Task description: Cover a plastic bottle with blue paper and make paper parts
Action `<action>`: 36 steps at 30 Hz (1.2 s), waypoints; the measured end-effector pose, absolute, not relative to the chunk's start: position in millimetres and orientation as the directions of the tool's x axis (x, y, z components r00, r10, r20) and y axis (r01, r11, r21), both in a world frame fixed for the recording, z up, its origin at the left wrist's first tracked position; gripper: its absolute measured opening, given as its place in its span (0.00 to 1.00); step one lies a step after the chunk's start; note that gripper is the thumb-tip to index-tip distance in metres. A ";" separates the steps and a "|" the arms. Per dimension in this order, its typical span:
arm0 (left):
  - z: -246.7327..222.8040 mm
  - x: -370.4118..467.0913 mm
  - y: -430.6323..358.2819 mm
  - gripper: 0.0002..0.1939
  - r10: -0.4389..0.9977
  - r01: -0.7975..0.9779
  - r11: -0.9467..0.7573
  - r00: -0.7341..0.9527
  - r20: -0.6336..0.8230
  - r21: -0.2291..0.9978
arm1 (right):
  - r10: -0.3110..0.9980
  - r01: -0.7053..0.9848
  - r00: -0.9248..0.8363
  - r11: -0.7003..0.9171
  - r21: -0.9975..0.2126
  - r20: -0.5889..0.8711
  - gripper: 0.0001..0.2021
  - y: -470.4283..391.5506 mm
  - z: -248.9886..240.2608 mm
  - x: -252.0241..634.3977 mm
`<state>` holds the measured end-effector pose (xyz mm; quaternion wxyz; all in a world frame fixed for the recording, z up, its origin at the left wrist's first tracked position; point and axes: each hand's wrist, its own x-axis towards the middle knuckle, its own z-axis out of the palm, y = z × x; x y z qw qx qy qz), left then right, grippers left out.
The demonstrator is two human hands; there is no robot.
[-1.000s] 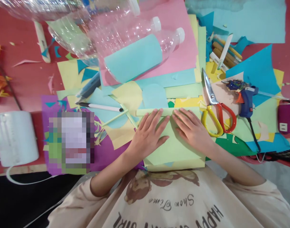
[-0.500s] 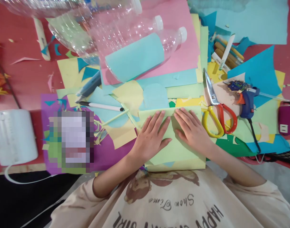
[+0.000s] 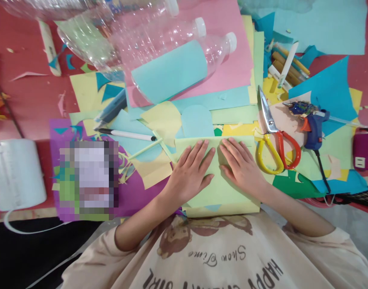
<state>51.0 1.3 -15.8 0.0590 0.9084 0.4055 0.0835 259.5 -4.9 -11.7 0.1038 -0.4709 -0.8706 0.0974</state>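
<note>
A pale green sheet of paper (image 3: 220, 192) lies in front of me, with a narrow fold along its far edge. My left hand (image 3: 191, 168) rests flat on its left part, fingers stretched toward the fold. On the right part lies my right hand (image 3: 239, 166), also flat with the fingers out. Neither hand grips anything. Just right of my right hand are scissors (image 3: 272, 138) with one yellow and one red handle. A light blue round-ended paper piece (image 3: 197, 120) sits beyond the fold.
Clear plastic bottles lie at the back, one wrapped in light blue paper (image 3: 171, 72). A blue glue gun (image 3: 313, 128) rests at right. A black-and-white pen (image 3: 128, 134), paper scraps and a white box-shaped device (image 3: 18, 174) are on the left. Markers (image 3: 287, 66) lie at back right.
The raised strip at the paper's far edge now looks flatter under my fingertips. Both hands stay in nearly the same place; the view has shifted slightly.
</note>
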 end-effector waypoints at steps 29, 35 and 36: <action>-4.4 57.0 2.8 0.30 0.781 0.772 -0.621 0.624 0.018 0.138 | 0.851 0.836 -0.507 0.525 -0.162 0.137 0.21 -6.6 -11.3 259.0; -3.7 60.6 5.4 0.32 0.803 0.786 -0.588 0.596 0.019 0.193 | 0.845 0.832 -0.515 0.533 -0.152 0.143 0.21 -4.7 -9.9 258.9; -4.3 60.9 4.9 0.32 0.802 0.785 -0.590 0.596 0.025 0.188 | 0.844 0.831 -0.516 0.535 -0.151 0.147 0.21 -4.3 -9.6 258.7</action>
